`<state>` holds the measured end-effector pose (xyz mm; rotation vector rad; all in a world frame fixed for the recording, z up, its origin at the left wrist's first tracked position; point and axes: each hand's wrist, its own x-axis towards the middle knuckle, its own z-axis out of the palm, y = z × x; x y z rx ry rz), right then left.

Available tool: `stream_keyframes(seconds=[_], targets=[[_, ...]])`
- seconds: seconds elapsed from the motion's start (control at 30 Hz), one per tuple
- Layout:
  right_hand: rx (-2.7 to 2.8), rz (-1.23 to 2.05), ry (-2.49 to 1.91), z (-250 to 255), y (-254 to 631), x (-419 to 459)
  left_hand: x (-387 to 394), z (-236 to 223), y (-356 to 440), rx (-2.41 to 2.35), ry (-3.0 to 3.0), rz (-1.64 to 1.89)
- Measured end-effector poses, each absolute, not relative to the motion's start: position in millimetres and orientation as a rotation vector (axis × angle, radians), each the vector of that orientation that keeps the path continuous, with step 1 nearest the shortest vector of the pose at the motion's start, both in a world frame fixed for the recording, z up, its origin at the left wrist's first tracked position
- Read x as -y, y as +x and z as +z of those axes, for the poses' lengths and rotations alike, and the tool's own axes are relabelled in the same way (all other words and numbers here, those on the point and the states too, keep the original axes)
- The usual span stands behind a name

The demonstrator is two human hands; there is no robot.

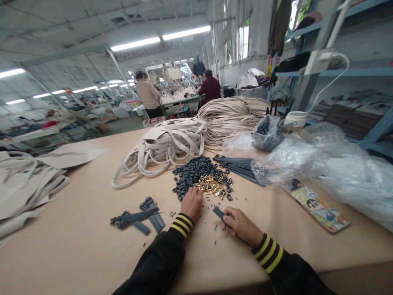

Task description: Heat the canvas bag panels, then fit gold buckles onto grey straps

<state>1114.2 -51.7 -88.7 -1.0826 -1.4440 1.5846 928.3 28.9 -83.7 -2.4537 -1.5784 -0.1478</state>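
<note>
My right hand (242, 225) pinches a short dark grey strap (218, 212) between thumb and fingers, its end pointing up and left. At the near edge of a heap of gold buckles (210, 184), my left hand (192, 203) reaches down with fingers curled together; anything in them is hidden. Dark strap loops (195, 174) are piled beside and behind the buckles. Left of my left hand lie several dark straps with buckles (135, 217), crossing one another. Small dark bits (205, 222) are scattered on the table between my hands.
Looped beige straps (159, 147) and a large strap bundle (233, 116) lie at the back. Long dark straps (239, 168), clear plastic bags (307, 159) and a cartoon-printed case (321, 207) lie right. Beige pieces (24, 188) are stacked left. Two people stand farther off.
</note>
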Motion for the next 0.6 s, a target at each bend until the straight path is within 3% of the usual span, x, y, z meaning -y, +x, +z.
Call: stream_keyframes(seconds=[0.13,0.47,0.6], targets=[[1.395,1.586,-1.096,-91.2,1115.2,50.7,-27.0,-77.8,929.5,1.742,-2.482,-0.319],[1.375,1.537,-1.144,-92.4,1110.8,51.6,49.3,-72.8,941.9,2.67,-2.926,-1.519],[1.4,1.588,-1.054,-88.2,1103.4,59.5,57.4,-69.4,944.2,2.723,-2.873,-1.791]])
